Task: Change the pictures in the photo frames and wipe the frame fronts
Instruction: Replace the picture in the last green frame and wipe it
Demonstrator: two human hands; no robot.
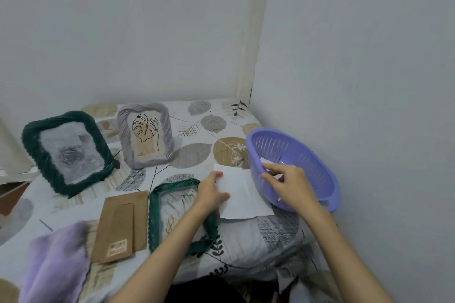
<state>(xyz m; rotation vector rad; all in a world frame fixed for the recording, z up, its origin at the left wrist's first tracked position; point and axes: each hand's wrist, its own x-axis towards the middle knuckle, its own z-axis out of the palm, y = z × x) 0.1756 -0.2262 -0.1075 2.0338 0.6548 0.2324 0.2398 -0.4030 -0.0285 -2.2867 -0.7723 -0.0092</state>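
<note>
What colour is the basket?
Purple, or lavender; the basket shows in the head view, at right.

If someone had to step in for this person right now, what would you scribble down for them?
Left hand: holds the white sheet by its left edge.
Right hand: reaching into the purple basket, fingers curled over its near rim; whether it holds anything there, I cannot tell.
Upright: dark green frame with a rose picture, lilac frame with a leaf drawing.
Lying flat: green frame, opened and without a picture, its brown backing board beside it.
Purple cloth lies near left.
Left: fit a picture, close the back, wipe the fronts.
</note>
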